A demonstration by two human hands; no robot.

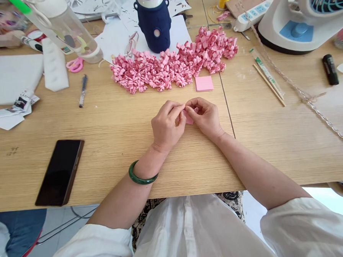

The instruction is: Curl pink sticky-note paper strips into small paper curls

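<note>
My left hand [167, 125] and my right hand [205, 117] meet at the middle of the wooden table [108, 124]. Both pinch a small pink paper piece [189, 118] between their fingertips, and most of it is hidden by the fingers. A green bangle [141, 178] circles my left wrist. Just beyond the hands lies a small stack of pink paper squares [204, 83]. Behind that spreads a long heap of curled pink paper pieces [174, 63].
A black phone [60, 172] lies at the front left. A pen [82, 91], pink scissors [75, 65] and a clear bottle [65, 26] are at the back left. A navy flask [154, 22] stands behind the heap. Chopsticks [268, 83], a braided cord [310, 98] and a fan [306, 14] occupy the right.
</note>
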